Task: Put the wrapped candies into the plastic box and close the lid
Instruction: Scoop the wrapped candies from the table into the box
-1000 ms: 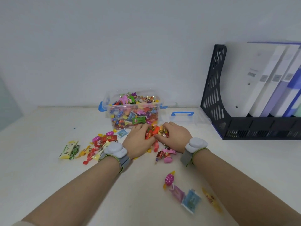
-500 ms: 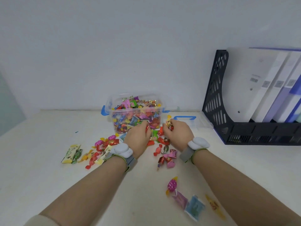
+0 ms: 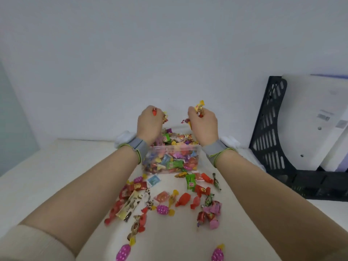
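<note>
A clear plastic box [image 3: 175, 148], open and heaped with colourful wrapped candies, stands at the back of the table between my wrists. My left hand [image 3: 148, 122] is raised above the box's left side, fisted around several candies; a red one sticks out at the top. Above the right side my right hand [image 3: 203, 123] is also closed on candies, with a yellow wrapper poking up. Many loose candies [image 3: 178, 199] lie scattered on the table in front of the box. The lid is hidden behind my right arm.
A black mesh file rack [image 3: 271, 132] with white and purple folders stands at the right, close to my right forearm. The white table [image 3: 56, 166] meets a plain wall just behind the box. Two pink dotted candies [image 3: 123, 252] lie near the front edge.
Both hands scooped candies from the pile on the table, then rose and moved back until they are over the open box. My head leaned forward, so the view shows everything closer.
</note>
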